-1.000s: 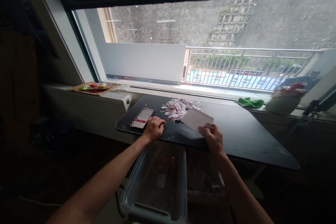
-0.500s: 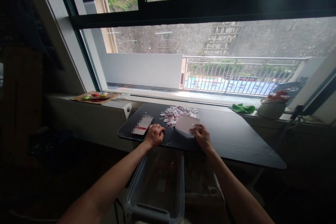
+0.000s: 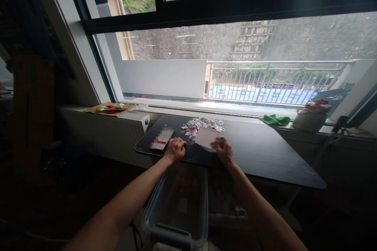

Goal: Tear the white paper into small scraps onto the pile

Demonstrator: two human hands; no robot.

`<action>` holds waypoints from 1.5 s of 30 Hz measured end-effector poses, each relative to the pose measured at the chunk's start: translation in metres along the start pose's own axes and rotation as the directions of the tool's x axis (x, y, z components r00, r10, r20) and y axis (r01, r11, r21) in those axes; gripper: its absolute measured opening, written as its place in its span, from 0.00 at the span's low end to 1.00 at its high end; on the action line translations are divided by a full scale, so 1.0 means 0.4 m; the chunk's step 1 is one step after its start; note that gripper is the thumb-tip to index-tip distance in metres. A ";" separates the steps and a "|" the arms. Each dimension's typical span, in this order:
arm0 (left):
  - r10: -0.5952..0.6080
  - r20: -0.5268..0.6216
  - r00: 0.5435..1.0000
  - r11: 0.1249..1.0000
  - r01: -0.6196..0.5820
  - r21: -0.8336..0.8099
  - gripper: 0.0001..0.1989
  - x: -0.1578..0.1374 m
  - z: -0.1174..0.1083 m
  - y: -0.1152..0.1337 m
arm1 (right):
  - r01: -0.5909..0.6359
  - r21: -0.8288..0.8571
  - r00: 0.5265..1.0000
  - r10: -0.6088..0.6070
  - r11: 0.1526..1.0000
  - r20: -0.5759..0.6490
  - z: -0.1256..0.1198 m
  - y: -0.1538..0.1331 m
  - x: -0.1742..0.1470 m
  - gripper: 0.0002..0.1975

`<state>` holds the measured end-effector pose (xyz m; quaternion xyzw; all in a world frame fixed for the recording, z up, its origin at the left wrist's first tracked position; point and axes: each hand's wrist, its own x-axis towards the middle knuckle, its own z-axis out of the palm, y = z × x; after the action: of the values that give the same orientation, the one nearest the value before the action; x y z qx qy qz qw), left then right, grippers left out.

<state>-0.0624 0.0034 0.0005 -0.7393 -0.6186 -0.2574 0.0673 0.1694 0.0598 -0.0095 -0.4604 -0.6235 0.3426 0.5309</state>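
Note:
My left hand [image 3: 176,149] rests at the near edge of the dark table [image 3: 259,147], its fingers curled in. Whatever may be under those fingers is hidden. Just left of it lies a phone [image 3: 162,141] with a lit screen. A pale, flat rectangular card [image 3: 204,137] is pinched at its right side by my right hand [image 3: 224,151], whose fingertips are blurred. The card is held tilted over the near side of a heap of small pale paper pieces [image 3: 203,124], covering part of it.
Below the table edge, between my arms, sits a clear plastic bin [image 3: 173,204]. A green cloth [image 3: 276,120] and a filled pot [image 3: 310,119] stand on the sill at right. Colourful items lie on brown cardboard [image 3: 97,110] at left, beside a radiator [image 3: 134,117].
The card has shifted slightly left and lies a little differently in my right hand. My left hand stays by the phone. The whole view has turned slightly.

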 end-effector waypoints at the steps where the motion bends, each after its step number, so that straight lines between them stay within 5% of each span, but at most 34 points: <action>1: -0.001 0.002 1.000 1.000 0.001 0.001 0.12 0.000 0.000 0.000 | 0.000 0.001 1.000 0.000 1.000 0.011 0.001 0.001 0.000 0.11; 19: -0.001 -0.004 1.000 1.000 0.001 0.014 0.12 -0.001 -0.001 0.001 | -0.002 0.019 1.000 0.002 1.000 0.000 0.013 -0.017 -0.011 0.09; 38: -0.052 -0.012 0.999 0.998 0.052 -0.045 0.12 0.005 0.007 -0.014 | -0.061 0.093 0.977 0.041 0.994 0.208 0.011 -0.050 -0.043 0.10; 45: -0.061 -0.005 0.998 0.996 0.060 -0.067 0.11 0.005 0.002 -0.010 | -0.107 0.009 0.994 0.107 0.994 0.000 -0.001 -0.039 -0.046 0.11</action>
<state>-0.0658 0.0064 -0.0003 -0.7211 -0.6315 -0.2826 0.0369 0.1668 0.0371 -0.0013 -0.4907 -0.5963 0.3734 0.5140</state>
